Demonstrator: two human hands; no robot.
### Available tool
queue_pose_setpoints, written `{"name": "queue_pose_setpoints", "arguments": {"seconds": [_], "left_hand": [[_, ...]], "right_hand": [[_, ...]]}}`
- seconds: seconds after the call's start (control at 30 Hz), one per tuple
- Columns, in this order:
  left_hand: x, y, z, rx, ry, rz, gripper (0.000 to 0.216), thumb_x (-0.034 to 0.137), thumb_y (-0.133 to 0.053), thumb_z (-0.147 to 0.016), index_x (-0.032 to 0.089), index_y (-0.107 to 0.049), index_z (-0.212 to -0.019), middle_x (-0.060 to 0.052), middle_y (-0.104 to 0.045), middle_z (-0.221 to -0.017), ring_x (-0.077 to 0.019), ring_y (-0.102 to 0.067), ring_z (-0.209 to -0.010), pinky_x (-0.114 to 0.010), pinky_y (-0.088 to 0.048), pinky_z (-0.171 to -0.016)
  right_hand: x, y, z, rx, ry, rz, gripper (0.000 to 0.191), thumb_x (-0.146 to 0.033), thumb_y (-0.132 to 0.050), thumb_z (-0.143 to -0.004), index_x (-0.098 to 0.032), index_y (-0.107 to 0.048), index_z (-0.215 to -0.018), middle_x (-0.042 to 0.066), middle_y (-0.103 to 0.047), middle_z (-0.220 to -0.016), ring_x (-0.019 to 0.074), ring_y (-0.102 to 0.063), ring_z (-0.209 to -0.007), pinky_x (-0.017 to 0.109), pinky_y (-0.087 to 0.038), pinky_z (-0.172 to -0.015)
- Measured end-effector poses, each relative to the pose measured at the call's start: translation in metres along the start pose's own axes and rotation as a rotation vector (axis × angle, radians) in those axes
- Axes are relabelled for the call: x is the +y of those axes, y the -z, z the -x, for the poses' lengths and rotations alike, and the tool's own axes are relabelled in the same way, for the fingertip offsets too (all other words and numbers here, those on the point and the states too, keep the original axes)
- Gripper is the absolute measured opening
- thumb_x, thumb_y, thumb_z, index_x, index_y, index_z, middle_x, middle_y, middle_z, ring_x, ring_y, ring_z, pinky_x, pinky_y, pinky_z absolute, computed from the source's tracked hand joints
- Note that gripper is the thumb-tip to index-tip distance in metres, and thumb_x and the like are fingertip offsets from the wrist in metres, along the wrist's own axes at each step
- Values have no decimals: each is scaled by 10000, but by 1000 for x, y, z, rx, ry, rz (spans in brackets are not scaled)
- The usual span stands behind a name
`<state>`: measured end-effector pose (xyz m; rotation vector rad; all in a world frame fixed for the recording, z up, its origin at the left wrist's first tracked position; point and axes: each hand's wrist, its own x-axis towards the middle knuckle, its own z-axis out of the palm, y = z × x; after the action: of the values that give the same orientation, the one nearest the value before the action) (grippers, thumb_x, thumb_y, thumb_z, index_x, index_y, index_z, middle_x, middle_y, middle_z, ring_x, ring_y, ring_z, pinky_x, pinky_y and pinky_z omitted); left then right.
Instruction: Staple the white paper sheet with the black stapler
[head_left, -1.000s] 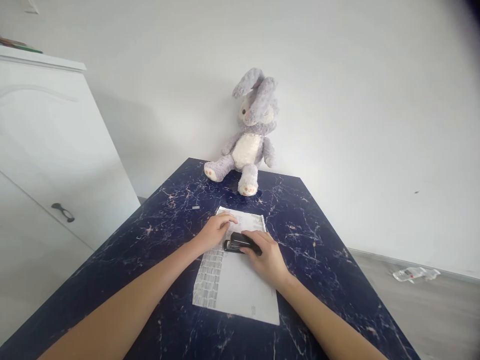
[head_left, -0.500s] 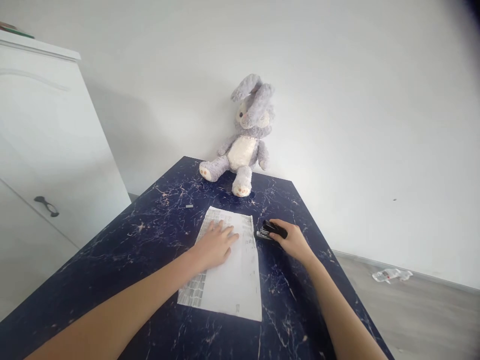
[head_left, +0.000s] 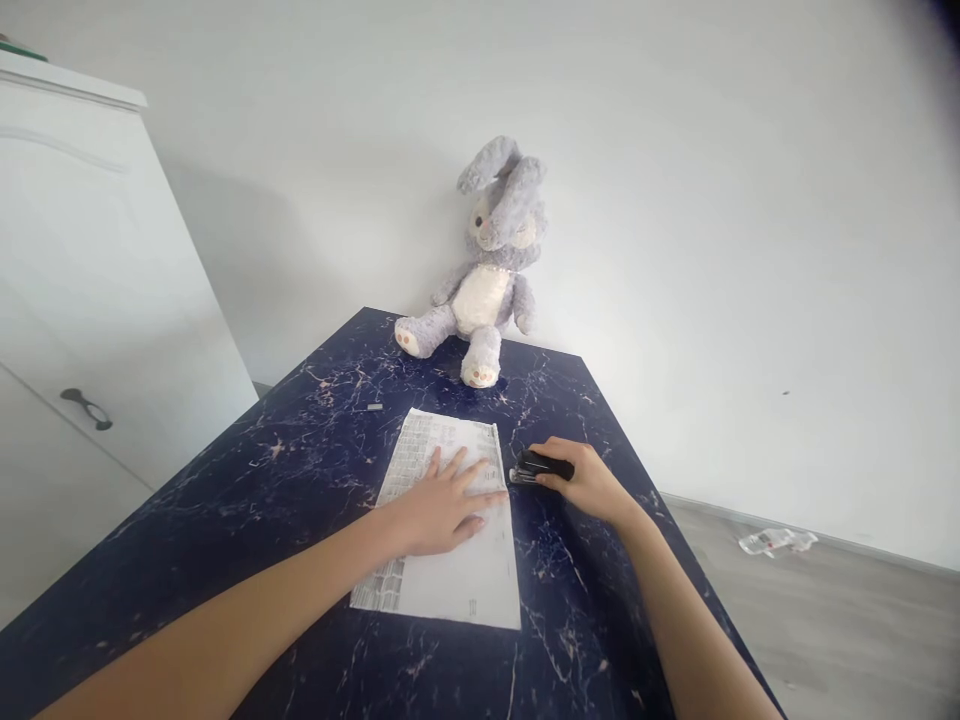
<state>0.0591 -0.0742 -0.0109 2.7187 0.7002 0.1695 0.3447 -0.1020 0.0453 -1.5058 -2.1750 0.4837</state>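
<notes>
A sheet of printed paper point(head_left: 454, 590) lies on the dark blue marbled table point(head_left: 300, 500). Across its middle rests my left hand point(head_left: 442, 505), palm down with the fingers spread. To the right of the sheet, my right hand point(head_left: 589, 480) grips a black stapler point(head_left: 544, 465) from above and behind. The stapler's front end points left and sits close to the paper's right edge; whether it touches the sheet I cannot tell. Fingers hide part of the stapler's body.
At the table's far end a grey plush rabbit point(head_left: 484, 290) sits against the wall. A small strip of staples point(head_left: 375, 407) lies left of the paper's top. On the left stands a white cabinet point(head_left: 97, 250). A clear plastic bottle point(head_left: 776, 542) lies on the floor at right.
My left hand has slid right and slightly down over the paper, its fingers spreading wider. My right hand has stayed near the paper's edge with the stapler, which has tilted slightly. The view has shifted a little.
</notes>
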Motion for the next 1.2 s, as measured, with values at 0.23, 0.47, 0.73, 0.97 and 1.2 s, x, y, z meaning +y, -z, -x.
{"name": "queue_pose_setpoints", "arguments": {"seconds": [0.23, 0.47, 0.73, 0.97, 1.2], "left_hand": [[1, -1, 1, 52, -23, 27, 537, 470, -411, -1030, 477, -302, -1556, 22, -139, -1692, -405, -78, -1545, -752, -60, -1162], [0, -7, 0, 113, -32, 36, 500, 472, -433, -1022, 452, -403, -1520, 3, -99, -1698, -397, -74, -1548, -731, -79, -1170], [10, -13, -6, 123, 22, 22, 502, 477, -418, -1023, 406, -424, -1519, -45, -126, -1697, -417, -84, -1544, -750, -90, -1156], [9, -20, -7, 170, 22, 13, 472, 486, -430, -1019, 312, -546, -1442, -95, -215, -1674, -388, -92, -1550, -727, -80, -1180], [6, -19, -7, 153, 24, 8, 469, 512, -407, -1021, 317, -575, -1413, -79, -255, -1665, -364, -107, -1552, -705, -75, -1190]], "right_hand": [[-12, -13, -4, 12, 36, -90, 265, -256, -644, -894, -234, -714, -1149, 47, -705, -1007, 219, -659, -918, 363, -512, -867], [-20, -28, -6, 69, 60, -87, 252, -227, -647, -877, -218, -689, -1126, 60, -705, -1053, 225, -657, -965, 363, -496, -890], [-40, -61, -14, 241, -62, 259, 242, -424, -522, -997, -224, -656, -973, 53, -698, -945, 239, -617, -929, 369, -422, -857], [-50, -79, -18, 276, 22, 553, 271, -379, -435, -1045, -240, -644, -1146, 103, -692, -1129, 289, -563, -1070, 464, -347, -963], [-49, -75, -15, 205, 42, 568, 236, -397, -490, -1019, -213, -635, -1046, 134, -668, -1111, 290, -571, -1015, 413, -421, -863]]}}
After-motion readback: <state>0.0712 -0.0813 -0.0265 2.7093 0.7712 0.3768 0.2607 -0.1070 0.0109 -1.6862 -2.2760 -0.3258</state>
